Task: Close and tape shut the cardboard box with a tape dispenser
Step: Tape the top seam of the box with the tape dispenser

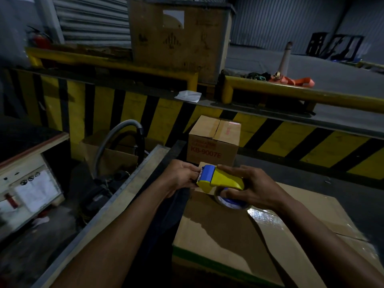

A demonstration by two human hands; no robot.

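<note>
Counter (pixel 324 179): a dark surface in the lower right of the frame, on which the boxes are carried.
Cardboard box (pixel 218 242): set at lower centre and lower right; the flaps are seen closed, with a glossy strip of tape (pixel 264 219) already laid along the seam near the far end.
Small box (pixel 214 140): stood just beyond, at centre frame, closed and printed in red; it is not touched.
Right hand (pixel 255 190): clenched around the body and roll of the tape dispenser, held just above the far edge of the cardboard box.
Left hand (pixel 180 177): fingertips are closed on the blue nose end, apparently pinching the free tape end, though the tape itself cannot be made out.
Tape dispenser (pixel 220 179): yellow and blue, held between both hands at centre frame, roll downward.
Step in hand: judged to be the readying of the tape end for a further strip.
How it is done well: the free end should be drawn out flat and unwrinkled, pressed over the far edge, then the dispenser pulled along the seam with steady downward pressure.
Risk: tape may fold on itself if slack is allowed.
</note>
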